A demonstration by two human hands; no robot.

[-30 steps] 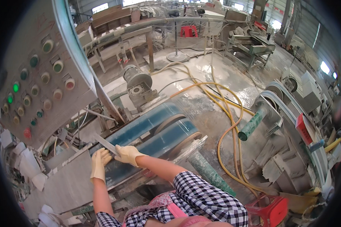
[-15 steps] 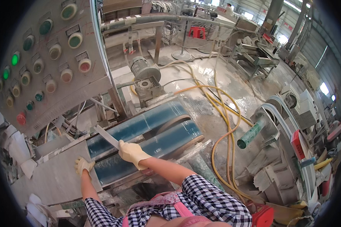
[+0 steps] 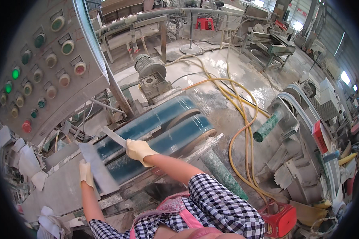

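In the head view, your right hand (image 3: 139,151) is clamped on the near end of a narrow grey strip (image 3: 115,137), and the strip points from this hand to the far left, above the far belt (image 3: 159,115). This has hardly changed: half a second ago the same hand held it in nearly the same place. The change is at your left hand (image 3: 86,174). One second ago it was together with the right hand at the strip; then it lay with spread fingers on the table (image 3: 48,185); now it is at the left long edge of a wider grey slab (image 3: 101,169). The two hands are therefore apart, and I cannot tell if the left fingers grip the slab or only rest against it. The slab has newly come into view as a separate piece: it lies across the left ends of the far belt and the near belt (image 3: 179,133), beside the table. In my judgement, this means that your work now occupies two pieces, one at each hand, with the strip kept waiting to the right of the slab. On the far left, the button box (image 3: 75,95) shows two green lights, and beyond the belts stands a motor (image 3: 147,65).
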